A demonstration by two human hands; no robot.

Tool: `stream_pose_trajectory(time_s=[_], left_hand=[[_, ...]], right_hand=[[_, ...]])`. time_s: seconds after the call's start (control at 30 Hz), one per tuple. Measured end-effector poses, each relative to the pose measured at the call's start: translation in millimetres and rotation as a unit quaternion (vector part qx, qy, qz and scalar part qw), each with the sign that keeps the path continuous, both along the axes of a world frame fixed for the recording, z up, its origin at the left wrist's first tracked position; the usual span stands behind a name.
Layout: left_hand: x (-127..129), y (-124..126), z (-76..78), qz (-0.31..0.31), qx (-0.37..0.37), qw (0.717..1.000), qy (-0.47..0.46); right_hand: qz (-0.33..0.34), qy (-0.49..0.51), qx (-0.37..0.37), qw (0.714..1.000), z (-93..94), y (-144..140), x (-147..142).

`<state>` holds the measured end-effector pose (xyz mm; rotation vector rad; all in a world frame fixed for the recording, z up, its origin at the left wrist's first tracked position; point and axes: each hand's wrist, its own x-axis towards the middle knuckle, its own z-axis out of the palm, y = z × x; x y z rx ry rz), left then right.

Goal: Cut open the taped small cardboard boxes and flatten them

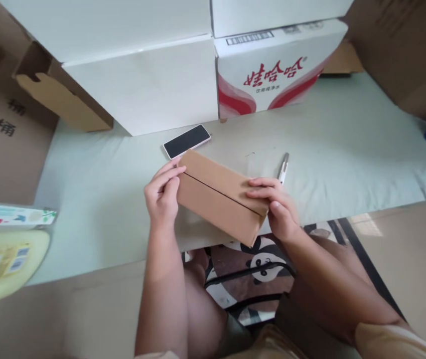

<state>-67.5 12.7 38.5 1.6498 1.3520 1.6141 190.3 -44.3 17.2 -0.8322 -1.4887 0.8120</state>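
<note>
A small brown cardboard box point(216, 199) is held tilted between my two hands, over the front edge of the green-covered surface. A dark seam runs lengthwise along it. My left hand point(164, 192) grips its left end, with the fingertips at the seam and the thumb bent against the side. At the right end, my right hand point(276, 204) has its fingers on the upper panel and its thumb near the corner. Just behind the box lies a flat device with a dark screen point(187, 141), and close to my right fingers is a grey-and-white pen-like object point(283, 168).
White cartons point(153, 89) stand along the back, one with red lettering point(272, 75). Big brown cartons flank both sides, with an open cardboard piece point(65, 102) at left. A yellow bottle point(7, 264) and a small packet point(20, 216) are at the left edge. Below is a panda-print mat point(231, 269).
</note>
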Motion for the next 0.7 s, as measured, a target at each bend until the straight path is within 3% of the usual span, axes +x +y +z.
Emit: stream_pose_trajectory(time_s=[0.23,0.43,0.53,0.63,0.7], left_hand=[[11,-2,0.3,0.048,-0.003,0.999,0.027],[-10,1,2.1,0.111,-0.039,0.99,-0.078],[-21,5,0.4,0.153,-0.066,0.976,-0.139],[-17,11,-10.0,0.178,-0.112,0.954,-0.215],[-4,13,-20.4,0.159,-0.143,0.94,-0.267]], right_hand=[[-0.046,0.079,-0.089,0.992,-3.7,-1,15],[-0.119,-0.023,-0.196,0.973,-6.6,5,29],[-0.011,-0.095,-0.207,0.974,-4.4,5,27],[0.142,-0.131,-0.114,0.975,1.2,0,17],[0.154,-0.15,-0.038,0.976,3.6,-4,9]])
